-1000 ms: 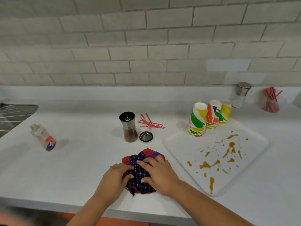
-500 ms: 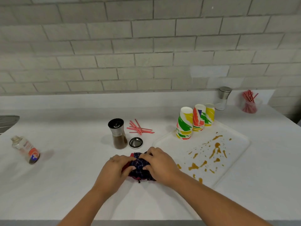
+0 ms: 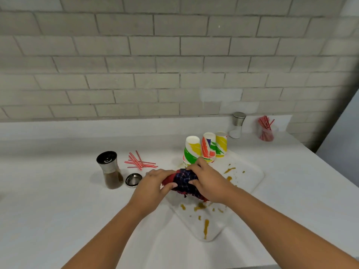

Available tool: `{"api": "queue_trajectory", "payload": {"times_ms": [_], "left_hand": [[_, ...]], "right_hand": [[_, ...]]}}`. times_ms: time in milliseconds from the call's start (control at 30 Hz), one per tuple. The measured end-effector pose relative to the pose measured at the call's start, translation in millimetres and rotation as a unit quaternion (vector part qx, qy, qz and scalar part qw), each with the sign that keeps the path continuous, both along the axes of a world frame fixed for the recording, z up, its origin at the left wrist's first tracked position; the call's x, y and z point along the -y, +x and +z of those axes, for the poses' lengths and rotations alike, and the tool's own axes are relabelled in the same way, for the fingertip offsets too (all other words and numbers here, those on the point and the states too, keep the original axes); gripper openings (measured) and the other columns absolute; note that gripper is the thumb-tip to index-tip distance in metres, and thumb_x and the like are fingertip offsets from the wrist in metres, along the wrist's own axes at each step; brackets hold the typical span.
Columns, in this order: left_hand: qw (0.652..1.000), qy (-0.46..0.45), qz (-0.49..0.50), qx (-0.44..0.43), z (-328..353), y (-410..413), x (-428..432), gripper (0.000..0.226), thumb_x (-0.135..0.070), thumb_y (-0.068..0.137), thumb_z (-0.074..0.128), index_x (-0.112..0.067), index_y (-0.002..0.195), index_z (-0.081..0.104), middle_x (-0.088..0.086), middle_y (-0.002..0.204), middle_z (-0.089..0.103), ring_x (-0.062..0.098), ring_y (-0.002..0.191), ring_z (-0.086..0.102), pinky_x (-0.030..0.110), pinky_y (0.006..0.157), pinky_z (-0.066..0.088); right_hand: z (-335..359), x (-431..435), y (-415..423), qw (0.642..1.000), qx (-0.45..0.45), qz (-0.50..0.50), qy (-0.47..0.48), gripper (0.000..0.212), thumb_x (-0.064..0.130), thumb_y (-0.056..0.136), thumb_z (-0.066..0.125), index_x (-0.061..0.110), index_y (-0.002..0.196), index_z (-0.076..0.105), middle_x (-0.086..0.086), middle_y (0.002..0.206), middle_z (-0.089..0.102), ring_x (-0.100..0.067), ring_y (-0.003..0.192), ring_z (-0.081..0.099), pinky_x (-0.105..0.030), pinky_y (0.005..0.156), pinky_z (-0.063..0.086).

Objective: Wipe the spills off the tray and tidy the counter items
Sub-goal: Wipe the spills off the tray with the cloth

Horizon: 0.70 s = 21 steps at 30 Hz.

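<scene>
A bunched red and navy plaid cloth [image 3: 183, 180] is held between both hands over the left part of a white tray [image 3: 252, 171]. My left hand [image 3: 153, 188] grips its left side, thumb curled under. My right hand [image 3: 208, 181] grips it from the right and on top. Brown spills [image 3: 206, 226] dot the tray near its front corner and more spills [image 3: 230, 169] lie behind my right hand. Three stacks of colourful upturned paper cups [image 3: 206, 148] stand at the tray's back edge.
A pepper grinder [image 3: 110, 169] stands left of the hands with its metal cap [image 3: 133, 179] beside it. Loose red straws [image 3: 140, 163] lie behind the cap. A salt grinder [image 3: 237, 125] and a cup of red straws [image 3: 266, 132] stand by the wall at the right.
Both hands have carried the cloth to the right, from the bare counter onto the tray. The camera has turned right; the small bottle at the left has left the view.
</scene>
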<state>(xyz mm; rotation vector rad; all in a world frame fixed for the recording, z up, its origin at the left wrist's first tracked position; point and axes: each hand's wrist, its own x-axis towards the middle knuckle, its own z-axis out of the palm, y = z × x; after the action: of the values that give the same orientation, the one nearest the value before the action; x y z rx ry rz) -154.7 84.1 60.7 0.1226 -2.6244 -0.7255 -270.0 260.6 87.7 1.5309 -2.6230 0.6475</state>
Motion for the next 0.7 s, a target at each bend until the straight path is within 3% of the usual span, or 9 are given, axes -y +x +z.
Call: {"api": "queue_trajectory", "payload": {"times_ms": [67,200,267,433,700], "left_hand": [[0.999,-0.003,0.017,0.033,-4.7,-12.7,-8.1,0.042,-0.046,0.087,0.056,-0.035,0.127,0.05,-0.013,0.118,0.061,0.005,0.105,0.049,0.023,0.092,0.037],[0.989,-0.015,0.059,0.138,-22.6,-33.8,-18.6,0.058,-0.049,0.09,0.049,-0.026,0.141,0.035,-0.002,0.145,0.043,0.018,0.134,0.035,0.031,0.11,0.028],[0.979,-0.017,0.084,0.183,-32.4,-42.2,-22.2,0.063,-0.051,0.092,0.043,-0.021,0.145,0.027,0.002,0.153,0.031,0.021,0.14,0.024,0.032,0.114,0.02],[0.953,-0.052,0.175,0.244,-58.3,-61.7,-29.6,0.063,-0.048,0.096,0.03,-0.016,0.147,0.015,0.007,0.159,0.007,0.024,0.146,0.004,0.033,0.119,0.006],[0.944,-0.075,0.243,0.208,-84.0,-73.1,-35.9,0.062,-0.051,0.095,0.024,-0.019,0.147,0.019,0.006,0.159,0.008,0.025,0.147,0.001,0.039,0.12,0.005]], "right_hand": [[1.1,-20.4,-23.1,1.0,-0.009,-0.013,-0.003,0.039,0.018,0.089,0.057,0.011,0.125,0.045,-0.005,0.126,0.038,-0.024,0.1,0.054,-0.025,0.085,0.045],[0.4,-60.9,-75.4,0.998,-0.028,-0.046,0.032,0.043,0.016,0.089,0.054,0.017,0.131,0.042,-0.003,0.135,0.043,-0.025,0.115,0.049,-0.041,0.092,0.048],[-1.7,-77.7,-97.9,0.995,-0.046,-0.075,0.05,0.046,0.018,0.091,0.05,0.023,0.135,0.038,-0.004,0.131,0.047,-0.028,0.111,0.05,-0.044,0.088,0.049],[-13.8,-115.6,-158.4,0.982,-0.085,-0.141,0.088,0.047,0.02,0.093,0.044,0.033,0.137,0.035,-0.009,0.12,0.046,-0.03,0.097,0.048,-0.041,0.079,0.049],[-61.4,-137.1,-206.4,0.962,-0.084,-0.197,0.168,0.039,0.034,0.094,0.039,0.025,0.132,0.039,-0.009,0.118,0.043,-0.028,0.101,0.044,-0.039,0.078,0.05]]}}
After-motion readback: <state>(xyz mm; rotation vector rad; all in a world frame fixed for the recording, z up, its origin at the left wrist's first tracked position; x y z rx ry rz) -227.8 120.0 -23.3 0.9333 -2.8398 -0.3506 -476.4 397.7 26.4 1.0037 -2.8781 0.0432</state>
